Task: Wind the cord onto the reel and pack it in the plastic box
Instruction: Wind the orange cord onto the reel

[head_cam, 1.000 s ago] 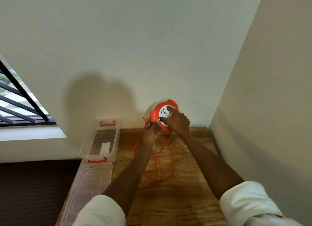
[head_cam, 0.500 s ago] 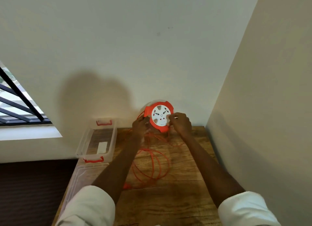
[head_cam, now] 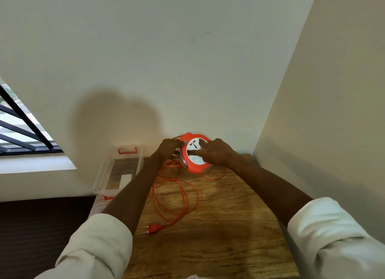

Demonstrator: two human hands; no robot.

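**Operator:** Head view, reading left to right. The clear plastic box (head_cam: 118,170) sits open at the far left edge of the wooden table (head_cam: 218,237), red latches at both ends, with a white slip lying on its floor. Its clear lid (head_cam: 96,208) lies just in front of it, mostly hidden by my left sleeve.

**Observer:** And your hands?

**Operator:** My left hand (head_cam: 167,148) has its fingers curled over the left rim of the reel (head_cam: 194,153), at the spot where the cord (head_cam: 177,197) comes off it. The reel stands tilted at the back of the table, near the wall, with its white socket face toward me. My right hand (head_cam: 216,151) grips the reel's face and right side, fingers bent over it.

**Observer:** How much cord is loose?

**Operator:** Several loops lie on the table between my forearms. The plug (head_cam: 153,228) rests at the near end, beside my left forearm.
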